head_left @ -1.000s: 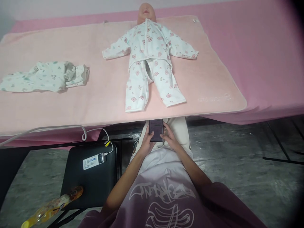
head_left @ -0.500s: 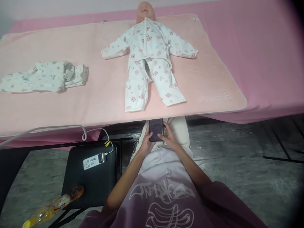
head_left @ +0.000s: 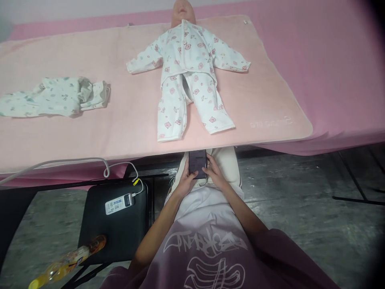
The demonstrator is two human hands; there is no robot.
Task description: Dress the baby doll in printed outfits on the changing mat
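A dark phone [head_left: 197, 163] rests over my lap, just below the table's front edge. My left hand [head_left: 187, 180] grips its left side, the thumb on the lower part of the screen. Round its right side my right hand [head_left: 214, 173] is closed, with that thumb over the lower right of the screen. Beyond the phone a baby doll [head_left: 183, 12] lies on its back on a pink mat [head_left: 270, 100]. It wears a white patterned jacket [head_left: 192, 48] and matching trousers [head_left: 172, 108].
Crumpled white clothing [head_left: 57, 96] lies on the mat at the left. A black stool [head_left: 114, 237] at the lower left carries a white power bank [head_left: 116, 205] with a cable [head_left: 75, 160] and a yellow-capped bottle [head_left: 64, 263].
My left thumb has moved right across the phone's screen and my right thumb has shifted slightly up. The view has tilted a little. Both hands still hold the phone.
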